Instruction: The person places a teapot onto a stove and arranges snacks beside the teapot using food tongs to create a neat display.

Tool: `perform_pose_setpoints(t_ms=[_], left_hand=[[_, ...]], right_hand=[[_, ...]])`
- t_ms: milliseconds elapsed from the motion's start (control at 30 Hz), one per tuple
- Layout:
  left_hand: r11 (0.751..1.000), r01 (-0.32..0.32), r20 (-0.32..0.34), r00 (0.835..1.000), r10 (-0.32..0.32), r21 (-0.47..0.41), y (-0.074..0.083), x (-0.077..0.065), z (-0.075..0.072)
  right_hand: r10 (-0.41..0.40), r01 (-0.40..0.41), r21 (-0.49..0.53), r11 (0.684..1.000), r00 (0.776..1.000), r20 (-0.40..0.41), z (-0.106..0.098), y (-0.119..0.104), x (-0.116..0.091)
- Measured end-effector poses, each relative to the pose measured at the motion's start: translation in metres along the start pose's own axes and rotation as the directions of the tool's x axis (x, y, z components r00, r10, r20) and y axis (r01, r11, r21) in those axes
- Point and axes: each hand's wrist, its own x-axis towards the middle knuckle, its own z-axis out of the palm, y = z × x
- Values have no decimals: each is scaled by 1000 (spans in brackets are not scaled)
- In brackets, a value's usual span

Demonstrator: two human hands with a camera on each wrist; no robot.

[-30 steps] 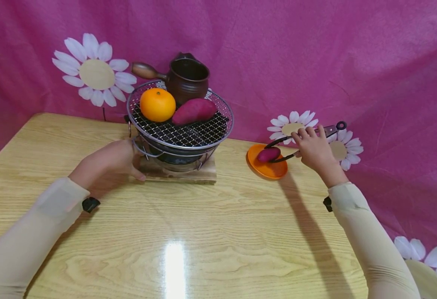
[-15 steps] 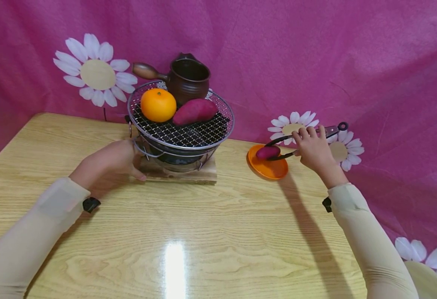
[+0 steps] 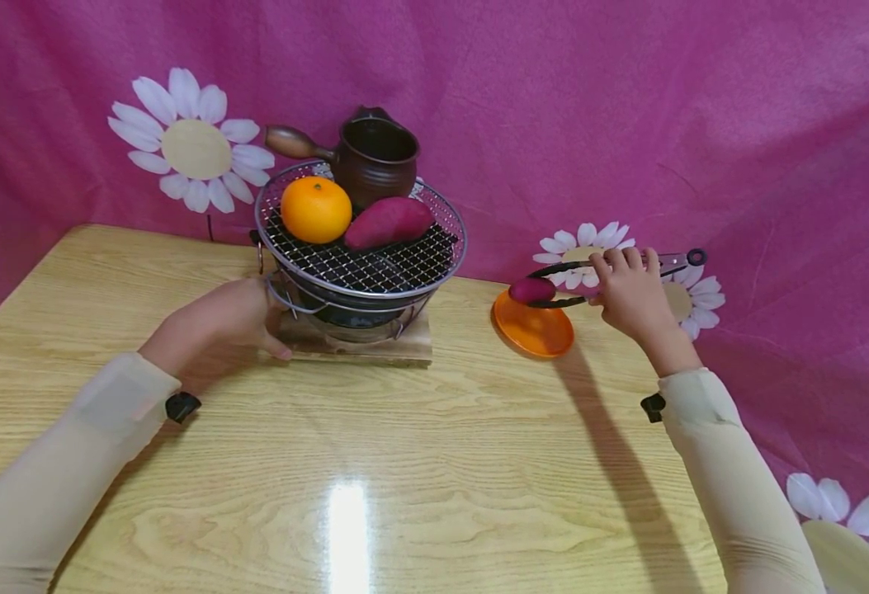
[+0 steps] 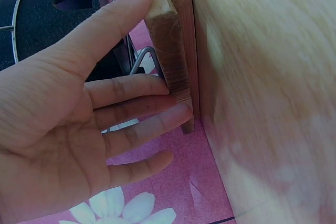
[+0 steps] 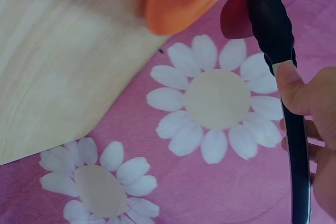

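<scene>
My right hand (image 3: 633, 295) grips a pair of tongs (image 5: 298, 166) with black tips. Pinched between the tips is a small purple sweet potato (image 3: 529, 289), raised over the far edge of an orange plate (image 3: 541, 334). In the right wrist view the thumb lies along one arm of the tongs. My left hand (image 3: 229, 318) is at the left end of a wooden board (image 3: 360, 356) under a round tabletop grill (image 3: 337, 309). The left wrist view shows its thumb and nearly straight fingers touching the board's end (image 4: 170, 51).
On the grill's wire mesh (image 3: 375, 272) sit an orange fruit (image 3: 316, 210), a larger purple sweet potato (image 3: 389, 223) and a brown side-handled pot (image 3: 375, 161). A pink cloth (image 3: 493, 124) with white flowers hangs behind the wooden table (image 3: 434, 470).
The small sweet potato has risen off the plate in the tongs, moving up and slightly left in the head view. My right hand has shifted slightly right; the left hand stays at the board.
</scene>
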Motion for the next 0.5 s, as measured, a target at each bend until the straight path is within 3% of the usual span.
perform_pose_setpoints(t_ms=[233, 500], left_hand=[[1000, -1, -5, 1000, 1, -4, -2, 1, 0], [1000, -15, -4, 1000, 15, -23, -1, 1, 0]], right_hand=[[24, -17, 57, 998, 993, -113, -14, 3, 3], [72, -42, 165, 985, 980, -184, -35, -4, 8]])
